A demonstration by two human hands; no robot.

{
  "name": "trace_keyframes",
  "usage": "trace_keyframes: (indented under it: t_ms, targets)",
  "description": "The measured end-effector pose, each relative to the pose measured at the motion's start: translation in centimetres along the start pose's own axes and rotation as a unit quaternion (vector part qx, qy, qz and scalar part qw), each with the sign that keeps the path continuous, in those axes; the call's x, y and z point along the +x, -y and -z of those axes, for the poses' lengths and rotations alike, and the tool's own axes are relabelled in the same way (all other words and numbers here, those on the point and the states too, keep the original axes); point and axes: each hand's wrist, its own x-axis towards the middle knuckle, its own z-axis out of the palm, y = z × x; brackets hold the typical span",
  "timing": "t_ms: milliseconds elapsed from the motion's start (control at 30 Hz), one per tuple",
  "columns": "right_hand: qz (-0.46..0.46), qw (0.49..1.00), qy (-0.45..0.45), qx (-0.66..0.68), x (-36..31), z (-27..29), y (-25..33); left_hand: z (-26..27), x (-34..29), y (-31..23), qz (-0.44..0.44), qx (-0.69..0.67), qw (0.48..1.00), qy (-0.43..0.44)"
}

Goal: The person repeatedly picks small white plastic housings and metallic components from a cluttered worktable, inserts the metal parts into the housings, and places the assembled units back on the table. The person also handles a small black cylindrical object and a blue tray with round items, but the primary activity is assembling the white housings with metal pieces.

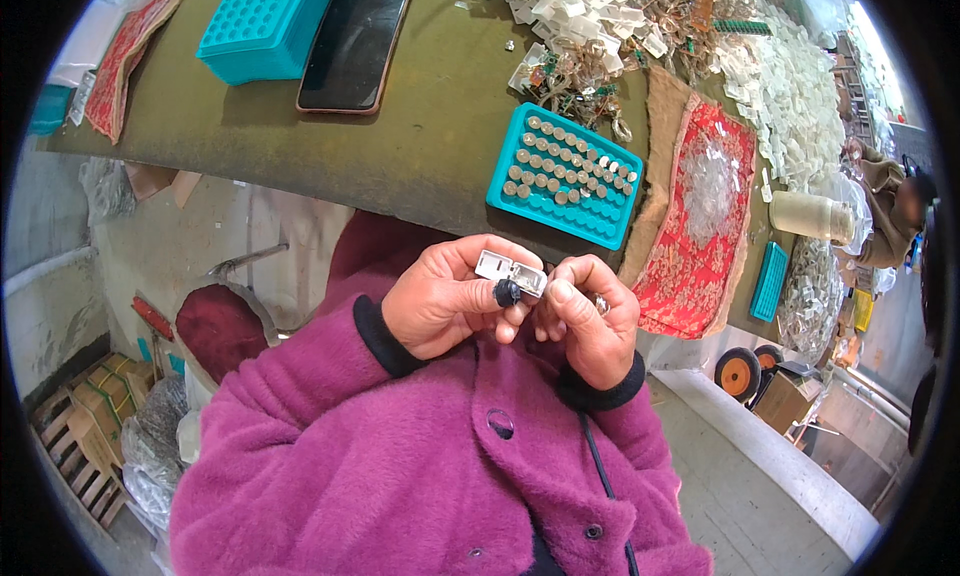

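Note:
Above my lap, in front of the table edge, my left hand (435, 294) pinches a small white rectangular plastic housing (493, 265). Its right part shows an open hollow with something metallic inside. A black band (507, 293) wraps the tip of the left thumb. My right hand (597, 326) is closed, thumb against fingers, at the housing's right end; whatever it pinches is too small or hidden to make out. Just beyond the hands, a teal tray (497, 188) on the table holds rows of small round metal pieces (563, 197).
On the green tabletop (420, 156) lie a phone (350, 51), a teal rack with holes (268, 36), piles of clear plastic pieces (580, 16) and tangled wires (585, 101). To the right are a red patterned cloth (690, 286), a thread spool (808, 216) and another teal tray (768, 281).

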Motion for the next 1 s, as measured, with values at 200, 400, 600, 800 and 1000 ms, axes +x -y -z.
trace_keyframes:
  t_ms: [200,400,600,800,1000]
  targets:
    - [-0.001,0.994,-0.013,-0.113,-0.4,0.6,1.0,0.5,0.2,-0.1,0.043,-0.053,0.997,0.022]
    - [0.32,0.809,-0.111,-0.481,2.3,1.9,3.1,0.2,-0.1,-1.7,0.034,0.005,0.999,-0.032]
    - [0.355,0.648,-0.075,-0.67,6.2,2.6,3.8,0.1,-0.3,-1.8,-0.001,0.039,0.999,-0.021]
    - [0.412,0.652,-0.08,-0.632,7.0,3.1,2.9,-1.2,-0.4,-1.8,-0.003,0.104,0.991,-0.088]
    - [0.407,0.65,-0.076,-0.638,6.8,3.8,2.8,-2.7,0.4,-1.5,-0.025,0.153,0.983,-0.102]
